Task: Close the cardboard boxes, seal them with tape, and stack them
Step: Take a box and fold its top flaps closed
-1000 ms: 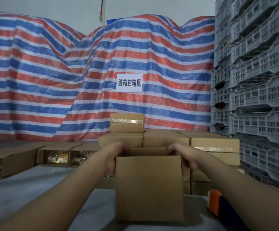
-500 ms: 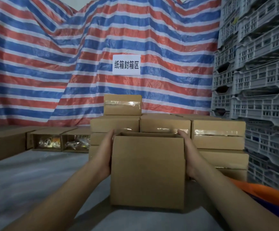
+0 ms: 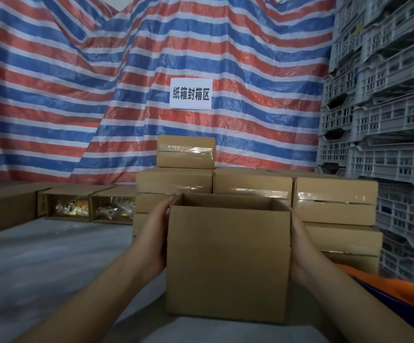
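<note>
A plain cardboard box [image 3: 227, 263] stands in front of me on the grey table, its top open. My left hand [image 3: 155, 238] presses flat against its left side and my right hand [image 3: 300, 246] against its right side, so both hold it. Behind it is a stack of taped boxes [image 3: 334, 201], with one small taped box [image 3: 185, 152] on top at the middle.
Unsealed boxes with packaged goods [image 3: 89, 206] lie on their sides at the left. Grey plastic crates [image 3: 386, 120] are piled at the right. An orange and blue object [image 3: 399, 290] sits at the lower right. A striped tarp with a white sign [image 3: 190, 94] hangs behind.
My hands slid from the box's top edge down onto its sides. The view tilted down a little and the box now sits slightly nearer to me.
</note>
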Demonstrator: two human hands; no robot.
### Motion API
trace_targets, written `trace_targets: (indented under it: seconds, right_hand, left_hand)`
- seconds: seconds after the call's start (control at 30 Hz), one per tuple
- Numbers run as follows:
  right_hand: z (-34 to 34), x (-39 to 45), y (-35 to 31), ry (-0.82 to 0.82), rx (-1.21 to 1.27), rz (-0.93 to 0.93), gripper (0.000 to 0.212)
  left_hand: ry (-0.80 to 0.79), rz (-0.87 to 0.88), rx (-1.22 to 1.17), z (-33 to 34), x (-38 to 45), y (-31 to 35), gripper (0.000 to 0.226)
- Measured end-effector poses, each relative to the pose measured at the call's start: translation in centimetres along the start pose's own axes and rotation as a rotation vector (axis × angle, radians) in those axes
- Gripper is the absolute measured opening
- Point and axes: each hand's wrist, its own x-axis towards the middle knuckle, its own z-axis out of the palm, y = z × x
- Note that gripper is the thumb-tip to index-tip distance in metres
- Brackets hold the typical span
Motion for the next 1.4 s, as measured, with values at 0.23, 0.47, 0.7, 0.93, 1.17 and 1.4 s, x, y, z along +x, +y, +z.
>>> trace_targets:
  seconds: [0.23,0.47,0.7,0.93,1.17,1.4]
  right_hand:
    - [0.2,-1.0,0.3,0.036,-0.02,-0.038,0.061]
    - [0.6,-0.9,0.6,0.107,-0.015,0.006,0.064]
    - [0.7,-1.1,0.6,0.106,0.011,0.04,0.064]
    - [0.6,-1.3,0.3,0.116,-0.004,0.014,0.059]
    - [0.7,-1.3,0.2,0.015,0.019,-0.017,0.049]
    - [0.7,-0.7,-0.2,0.033,0.013,0.043,0.055]
  left_hand:
    - [-0.062,-0.006,-0.025,-0.3,-0.4,0.0,0.037]
    - [-0.078,-0.075,0.004,-0.5,-0.2,-0.2,0.035]
    - [0.049,-0.056,0.062,0.3,-0.3,-0.3,0.061]
    - [0.022,-0.032,0.125,0.2,-0.5,-0.4,0.015]
    - [-0.053,-0.017,0.126,0.0,-0.2,-0.4,0.029]
    - [-0.036,-0.041,0.097,-0.2,0.0,-0.2,0.021]
